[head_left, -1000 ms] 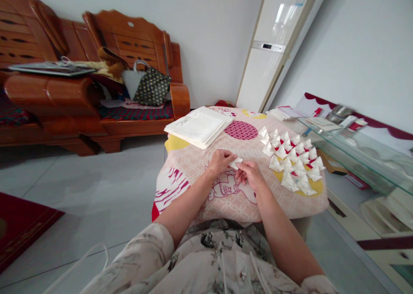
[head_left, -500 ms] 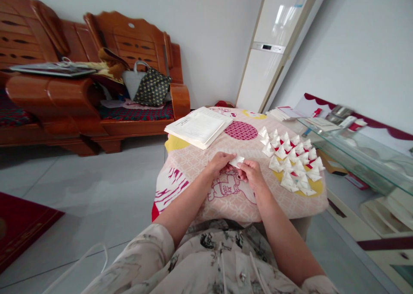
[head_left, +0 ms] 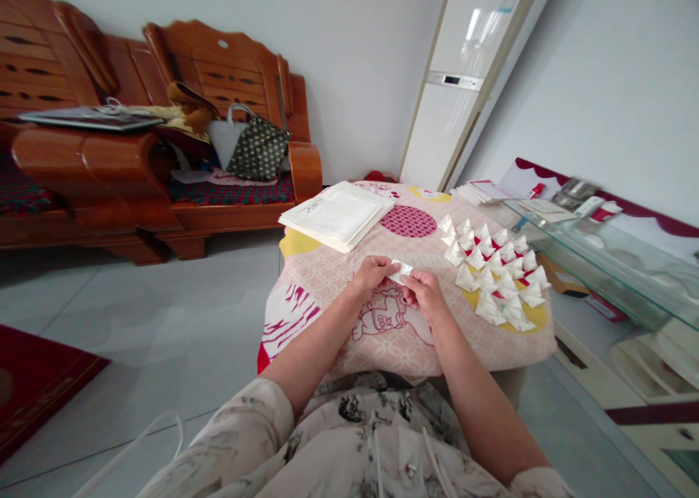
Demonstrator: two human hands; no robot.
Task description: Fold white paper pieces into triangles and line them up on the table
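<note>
A small piece of folded white paper [head_left: 401, 271] is held between both hands, above the patterned cloth. My left hand [head_left: 374, 274] pinches its left end with the thumb on top. At the other end, the thumb and fingers of my right hand [head_left: 424, 291] grip the paper. To the right, several white folded paper pieces [head_left: 494, 265] with pointed tips stand in rows on the cloth. Beyond my left hand lies a stack of white paper sheets [head_left: 336, 214].
The table is covered with a pink patterned cloth [head_left: 322, 279]. On its right stands a glass-topped cabinet [head_left: 617, 265] carrying papers and metal bowls. A wooden sofa [head_left: 229, 68] with bags sits at the back left, and a tall white appliance [head_left: 451, 83] stands behind the table.
Almost nothing differs. Both hands stay in the same place on the folded paper, with only a slight shift of the left fingers and the paper's tilt.
</note>
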